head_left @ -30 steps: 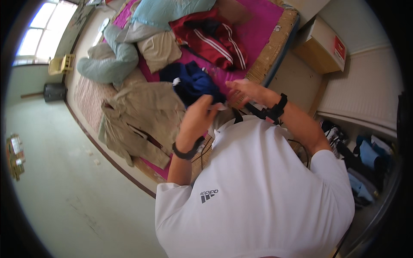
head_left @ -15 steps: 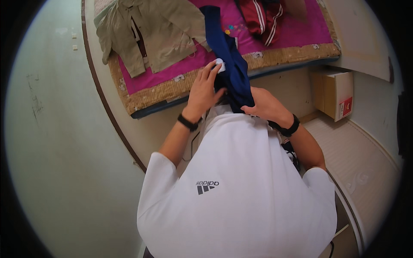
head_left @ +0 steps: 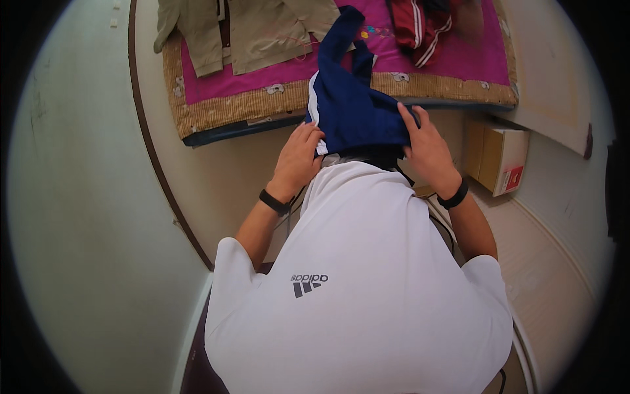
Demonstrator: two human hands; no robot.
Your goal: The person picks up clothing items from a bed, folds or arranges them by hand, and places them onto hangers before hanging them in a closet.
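Navy blue trousers (head_left: 357, 111) with a white side stripe hang over the near edge of the bed, their wide end towards me and the two narrower legs lying up on the cover. My left hand (head_left: 298, 159) is closed on the left corner, by the white stripe. At the right side my right hand (head_left: 430, 151) grips the cloth, fingers on top and thumb at the lower edge. The cloth is spread between both hands, just in front of my white shirt.
The bed has a magenta cover (head_left: 453, 75) and a tan patterned border (head_left: 236, 108). A khaki jacket (head_left: 262, 39) lies on its left, and a dark red garment with white stripes (head_left: 417, 29) at the far right. A box (head_left: 497, 157) stands below the bed's right end.
The trousers were bunched and narrow; now their near end is spread wide. My hands have moved apart, the left one down to the striped corner, the right one further right.
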